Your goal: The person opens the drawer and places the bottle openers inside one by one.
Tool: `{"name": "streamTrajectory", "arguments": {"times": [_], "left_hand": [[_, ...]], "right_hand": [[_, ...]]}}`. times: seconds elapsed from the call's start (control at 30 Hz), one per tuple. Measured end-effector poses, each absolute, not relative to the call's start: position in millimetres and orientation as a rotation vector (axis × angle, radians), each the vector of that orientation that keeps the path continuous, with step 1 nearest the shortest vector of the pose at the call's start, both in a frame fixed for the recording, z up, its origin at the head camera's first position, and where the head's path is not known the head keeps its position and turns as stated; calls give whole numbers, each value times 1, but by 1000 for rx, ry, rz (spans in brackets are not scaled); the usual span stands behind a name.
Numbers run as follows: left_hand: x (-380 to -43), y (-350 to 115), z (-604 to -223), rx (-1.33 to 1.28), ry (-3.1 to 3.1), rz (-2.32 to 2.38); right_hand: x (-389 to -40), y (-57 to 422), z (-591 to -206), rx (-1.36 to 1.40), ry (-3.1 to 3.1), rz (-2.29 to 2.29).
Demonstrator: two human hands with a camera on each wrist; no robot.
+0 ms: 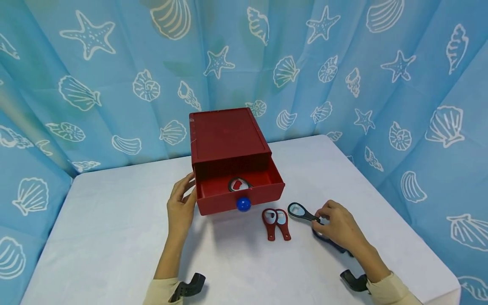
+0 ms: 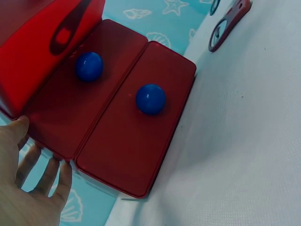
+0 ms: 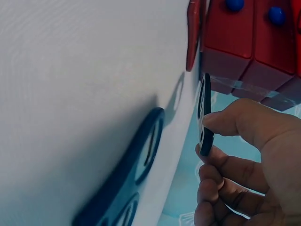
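Note:
A red drawer cabinet [image 1: 228,135] stands on the table with its top drawer [image 1: 267,193] pulled out. Inside lies a dark-rimmed magnifying glass [image 1: 230,184]; its dark outline also shows through the drawer's underside in the left wrist view. My left hand [image 1: 181,212] rests against the cabinet's left side, fingers extended. Between thumb and forefinger, my right hand [image 1: 339,226] pinches the handle of a black magnifying glass [image 3: 207,101], raised off the table. Below that hand lie two dark magnifying glasses [image 3: 117,181], overlapping and partly hidden in the head view.
Two red magnifying glasses [image 1: 271,228] lie touching in front of the cabinet. Blue round knobs [image 2: 150,99] stick out from the drawer fronts. White cloth covers the table [image 1: 114,228]; a blue shell-print curtain [image 1: 126,114] hangs behind and at both sides.

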State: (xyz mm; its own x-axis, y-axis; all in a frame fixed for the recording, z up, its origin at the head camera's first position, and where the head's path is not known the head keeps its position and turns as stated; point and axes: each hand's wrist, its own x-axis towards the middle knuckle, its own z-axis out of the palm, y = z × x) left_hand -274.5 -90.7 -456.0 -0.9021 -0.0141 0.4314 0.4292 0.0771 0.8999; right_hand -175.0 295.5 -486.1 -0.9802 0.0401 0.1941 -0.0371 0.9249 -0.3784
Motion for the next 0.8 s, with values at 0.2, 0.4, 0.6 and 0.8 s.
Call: {"name": "streamTrajectory", "arguments": {"times": [0.2, 0.4, 0.6, 0.8], "left_hand": [[-274, -90, -458, -424, -2023, -1913], [-273, -90, -457, -424, -2021, -1898], [-274, -91, -456, -428, -2012, -1905], [-276, -93, -453, -440, -2004, -1900]], "right_hand": [[-169, 298, -476, 10, -2857, 586], [-167, 299, -468, -6, -2832, 598], [-168, 301, -461, 20, -2795, 602], [-170, 299, -452, 6, -2799, 637]]}}
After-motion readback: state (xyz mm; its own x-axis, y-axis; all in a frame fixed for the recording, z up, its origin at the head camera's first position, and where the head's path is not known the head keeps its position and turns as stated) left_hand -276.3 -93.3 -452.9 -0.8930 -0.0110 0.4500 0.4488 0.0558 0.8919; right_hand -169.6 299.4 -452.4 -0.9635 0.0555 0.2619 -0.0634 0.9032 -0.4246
